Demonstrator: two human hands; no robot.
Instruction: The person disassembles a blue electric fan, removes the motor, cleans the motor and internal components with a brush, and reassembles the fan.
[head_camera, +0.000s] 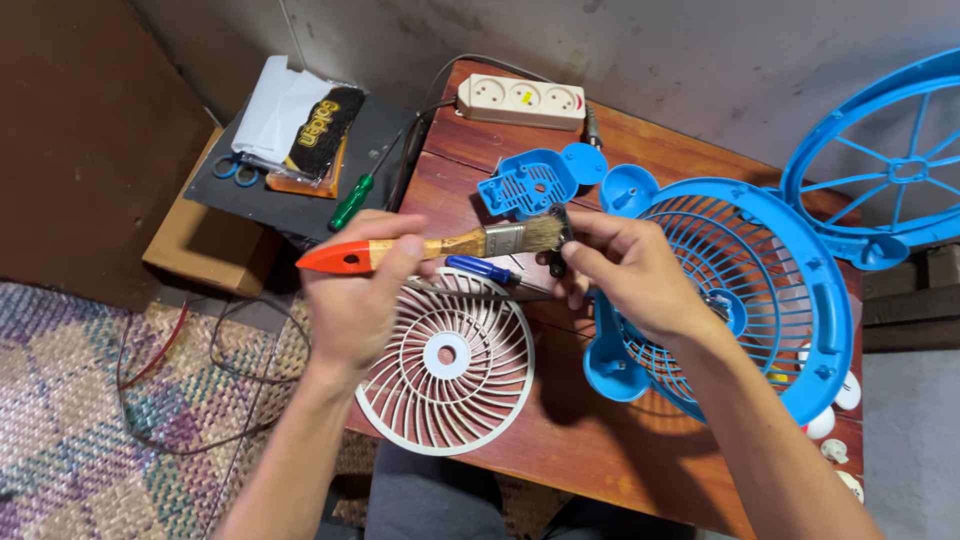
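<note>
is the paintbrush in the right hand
No, the left hand grips the paintbrush; the right hand pinches a small dark part at its bristles.

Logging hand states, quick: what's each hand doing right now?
Left hand: closed on the paintbrush.
Right hand: closed on a small dark part.

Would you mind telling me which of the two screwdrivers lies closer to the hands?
The blue-handled screwdriver, on the wooden table just under the paintbrush; the green-handled screwdriver lies farther back, on the dark board.
</note>
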